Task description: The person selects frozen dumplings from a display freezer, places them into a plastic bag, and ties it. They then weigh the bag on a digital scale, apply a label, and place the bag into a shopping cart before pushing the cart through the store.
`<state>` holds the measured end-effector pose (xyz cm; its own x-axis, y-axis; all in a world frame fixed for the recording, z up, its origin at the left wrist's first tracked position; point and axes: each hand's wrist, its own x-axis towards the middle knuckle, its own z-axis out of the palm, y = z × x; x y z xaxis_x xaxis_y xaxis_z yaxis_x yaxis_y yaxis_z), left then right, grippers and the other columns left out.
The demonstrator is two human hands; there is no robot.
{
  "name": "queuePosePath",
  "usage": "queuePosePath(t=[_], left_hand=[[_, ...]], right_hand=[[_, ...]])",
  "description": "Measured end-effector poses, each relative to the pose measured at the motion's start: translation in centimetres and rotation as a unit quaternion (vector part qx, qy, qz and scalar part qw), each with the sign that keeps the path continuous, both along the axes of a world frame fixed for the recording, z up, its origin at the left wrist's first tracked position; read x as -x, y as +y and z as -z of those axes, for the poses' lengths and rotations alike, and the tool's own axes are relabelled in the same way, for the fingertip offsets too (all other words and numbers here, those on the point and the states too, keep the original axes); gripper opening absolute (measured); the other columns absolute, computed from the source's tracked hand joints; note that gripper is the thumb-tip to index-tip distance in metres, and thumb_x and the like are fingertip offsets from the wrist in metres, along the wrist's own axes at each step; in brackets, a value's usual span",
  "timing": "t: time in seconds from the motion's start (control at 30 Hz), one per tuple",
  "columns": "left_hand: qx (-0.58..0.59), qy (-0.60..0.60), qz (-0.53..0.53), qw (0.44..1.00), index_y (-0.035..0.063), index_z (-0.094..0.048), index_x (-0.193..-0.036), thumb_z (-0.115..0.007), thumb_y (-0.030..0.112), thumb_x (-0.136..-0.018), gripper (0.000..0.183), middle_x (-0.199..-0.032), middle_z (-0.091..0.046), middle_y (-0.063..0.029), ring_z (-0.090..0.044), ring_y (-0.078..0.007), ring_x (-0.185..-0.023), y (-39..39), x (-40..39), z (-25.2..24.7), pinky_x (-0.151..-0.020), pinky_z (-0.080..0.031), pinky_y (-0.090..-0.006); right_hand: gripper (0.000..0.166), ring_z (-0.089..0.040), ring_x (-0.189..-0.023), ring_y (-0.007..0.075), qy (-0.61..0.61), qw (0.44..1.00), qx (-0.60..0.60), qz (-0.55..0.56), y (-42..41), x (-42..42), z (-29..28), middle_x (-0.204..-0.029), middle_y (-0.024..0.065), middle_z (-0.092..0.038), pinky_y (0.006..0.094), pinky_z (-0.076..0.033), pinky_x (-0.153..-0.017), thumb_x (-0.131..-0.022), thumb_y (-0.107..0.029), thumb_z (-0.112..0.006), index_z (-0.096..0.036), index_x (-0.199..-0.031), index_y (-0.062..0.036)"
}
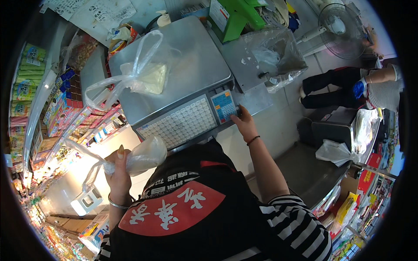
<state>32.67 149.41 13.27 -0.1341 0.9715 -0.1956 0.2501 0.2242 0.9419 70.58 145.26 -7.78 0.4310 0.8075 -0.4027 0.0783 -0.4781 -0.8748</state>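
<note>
A tied clear plastic bag (148,76) with something pale yellow and block-shaped in it rests on the metal pan (192,42) of a weighing scale. My left hand (119,166) grips another plastic bag (147,156) by its gathered neck, left of the scale's front. That bag's contents look whitish and cannot be made out. At the scale's right end my right hand (243,120) has its thumb on the blue number keypad (223,106); its other fingers curl past the panel's edge. A wide panel of white keys (178,125) lies between my two hands.
Right of the scale stands a plastic-lined bin (277,62), with a green machine (235,16) behind it. Shelves of packaged snacks (27,78) line the left. A person (359,86) wearing a blue glove stands at right, near a dark counter (303,166). A fan (339,29) stands farther back.
</note>
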Motion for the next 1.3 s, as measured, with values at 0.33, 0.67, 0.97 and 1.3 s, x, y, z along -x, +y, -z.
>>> queuePosePath(t=[0.33,0.67,0.97,1.3], left_hand=[[0.001,-0.007,-0.011,1.000,-0.0006,-0.067,-0.092,-0.063,0.031,-0.094,0.032,-0.079,-0.061,-0.0018,-0.051,-0.0095,-0.075,-1.0,-2.5,0.0,-0.069,-0.040,-0.0252],[0.040,-0.010,-0.002,0.999,-0.0012,-0.066,-0.094,-0.063,0.033,-0.093,0.034,-0.085,-0.062,-0.0053,-0.052,-0.0126,-0.081,-2.1,-3.3,-0.1,-0.076,-0.040,-0.0282],[0.033,0.005,-0.023,0.999,0.0004,-0.064,-0.082,-0.063,0.035,-0.093,0.036,-0.074,-0.056,0.0021,-0.046,-0.0078,-0.070,-1.8,-4.0,-0.4,-0.066,-0.037,-0.0236],[-0.016,0.019,0.043,0.999,0.0011,-0.063,-0.082,-0.059,0.030,-0.097,0.033,-0.071,-0.049,0.0066,-0.042,-0.0033,-0.067,3.6,-10.1,-2.3,-0.059,-0.034,-0.0219]], right_hand=[[0.070,-0.062,-0.098,0.0169,0.037,0.999,-0.029,-0.018,0.6,-0.5,0.2,-0.115,0.0156,-0.062,0.0294,-0.051,-0.082,-0.082,-0.018,-0.073,-0.040,-0.139,0.0054],[0.067,-0.063,-0.095,0.0176,-0.002,0.998,-0.055,-0.024,0.6,-0.6,1.3,-0.108,0.0164,-0.064,0.0295,-0.052,-0.080,-0.082,-0.020,-0.075,-0.044,-0.134,0.0075],[0.065,-0.060,-0.101,0.0168,0.063,0.996,-0.066,-0.012,0.7,-0.3,0.6,-0.114,0.0151,-0.061,0.0289,-0.049,-0.087,-0.085,-0.018,-0.072,-0.041,-0.134,0.0106],[0.066,-0.057,-0.108,0.0209,0.018,0.999,-0.037,-0.012,1.0,-0.4,-0.3,-0.117,0.0184,-0.060,0.0307,-0.046,-0.092,-0.086,-0.026,-0.070,-0.042,-0.133,0.0118]])
